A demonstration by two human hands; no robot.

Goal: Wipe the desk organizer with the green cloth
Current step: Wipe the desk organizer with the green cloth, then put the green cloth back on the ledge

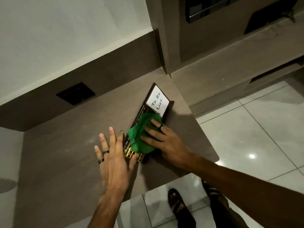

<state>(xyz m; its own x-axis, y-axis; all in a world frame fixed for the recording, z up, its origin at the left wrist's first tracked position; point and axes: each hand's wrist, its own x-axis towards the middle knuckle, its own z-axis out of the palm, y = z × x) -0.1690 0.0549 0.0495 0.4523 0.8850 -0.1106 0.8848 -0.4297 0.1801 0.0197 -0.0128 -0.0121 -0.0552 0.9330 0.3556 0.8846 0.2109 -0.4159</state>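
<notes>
A dark brown desk organizer (144,111) lies flat on the desk (65,153), with month labels along one edge, gold parts at its near end and a white "To Do List" note (157,101) at its far end. A crumpled green cloth (142,134) covers the organizer's middle. My right hand (164,140) presses flat on the cloth, fingers spread over it. My left hand (113,153) lies flat beside the organizer's left edge, fingers apart, thumb resting on the gold near end.
A black socket plate (75,93) sits in the brown wall panel behind the desk. The desk's rounded corner (215,157) and front edge are close on the right. Below are white floor tiles and my sandalled feet (177,204).
</notes>
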